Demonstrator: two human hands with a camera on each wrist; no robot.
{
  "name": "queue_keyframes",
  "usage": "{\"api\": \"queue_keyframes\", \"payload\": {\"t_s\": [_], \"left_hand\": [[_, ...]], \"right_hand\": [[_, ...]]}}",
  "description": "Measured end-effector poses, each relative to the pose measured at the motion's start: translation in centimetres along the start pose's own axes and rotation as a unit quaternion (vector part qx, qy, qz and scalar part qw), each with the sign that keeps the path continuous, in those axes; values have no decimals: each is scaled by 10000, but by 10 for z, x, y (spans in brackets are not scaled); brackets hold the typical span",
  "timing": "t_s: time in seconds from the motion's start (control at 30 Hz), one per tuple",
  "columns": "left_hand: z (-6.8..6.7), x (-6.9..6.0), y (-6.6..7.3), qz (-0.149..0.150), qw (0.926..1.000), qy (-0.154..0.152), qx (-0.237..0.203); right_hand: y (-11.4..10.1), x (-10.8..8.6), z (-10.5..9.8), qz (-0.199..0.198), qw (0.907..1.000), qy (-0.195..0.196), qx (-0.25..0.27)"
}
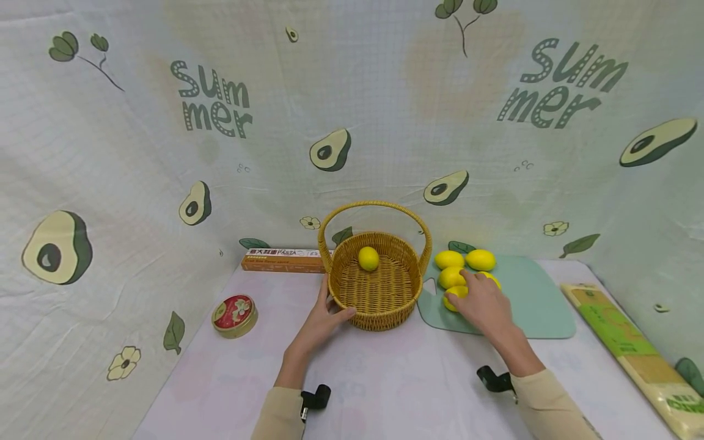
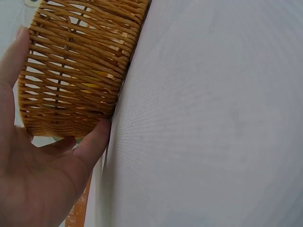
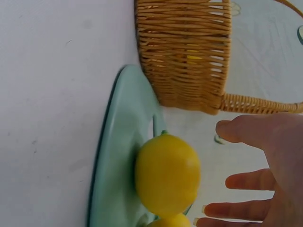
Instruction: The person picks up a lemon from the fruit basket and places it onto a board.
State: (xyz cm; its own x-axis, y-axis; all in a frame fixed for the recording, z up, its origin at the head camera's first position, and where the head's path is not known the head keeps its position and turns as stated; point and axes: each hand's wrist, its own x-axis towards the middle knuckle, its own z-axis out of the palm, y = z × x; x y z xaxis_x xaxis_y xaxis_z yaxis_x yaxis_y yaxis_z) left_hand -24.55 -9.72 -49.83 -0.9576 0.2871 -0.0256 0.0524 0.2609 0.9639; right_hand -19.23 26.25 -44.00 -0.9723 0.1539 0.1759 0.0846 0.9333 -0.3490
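A round wicker basket (image 1: 379,321) with a tall arched handle stands in the middle, a yellow lemon (image 1: 368,259) inside it. My left hand (image 1: 321,319) rests against its left side, fingers spread, thumb near the front rim; the left wrist view shows this hand (image 2: 52,170) touching the woven wall. Several lemons (image 1: 450,260) lie grouped on a pale green cutting board (image 1: 536,299) to the right. Over them hovers my right hand (image 1: 489,305), partly hiding some. In the right wrist view its fingers are spread and apart from the nearest lemon (image 3: 167,175).
A pasta box (image 1: 283,263) lies behind the basket to the left. A round red and gold tin (image 1: 234,315) sits at the left. Along the right edge lies a long green and yellow packet (image 1: 621,336). Printed cloth (image 1: 385,91) hangs behind the table.
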Motion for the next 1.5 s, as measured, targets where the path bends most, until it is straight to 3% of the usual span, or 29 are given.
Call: {"api": "queue_keyframes", "payload": {"t_s": [0.47,0.73,0.83,0.97,1.1,1.5], "left_hand": [[-3,-1,-3,6,10000,43,10],[-3,-1,-1,-27,10000,-8,-31],[-5,-2,7,-158,9998,-120,-85],[-5,-3,12,-213,9996,-138,-129],[-1,1,1,-64,10000,24,-66],[0,1,1,-22,10000,47,-14]], "right_hand": [[-38,0,-16,-1049,9941,-119,253],[-59,1,-11,-1820,9830,-128,196],[-66,3,-7,-2032,9789,-122,198],[-75,6,-2,-2156,9757,-331,187],[-82,10,3,-2295,9719,-491,172],[-97,30,12,-2328,9674,-986,168]]}}
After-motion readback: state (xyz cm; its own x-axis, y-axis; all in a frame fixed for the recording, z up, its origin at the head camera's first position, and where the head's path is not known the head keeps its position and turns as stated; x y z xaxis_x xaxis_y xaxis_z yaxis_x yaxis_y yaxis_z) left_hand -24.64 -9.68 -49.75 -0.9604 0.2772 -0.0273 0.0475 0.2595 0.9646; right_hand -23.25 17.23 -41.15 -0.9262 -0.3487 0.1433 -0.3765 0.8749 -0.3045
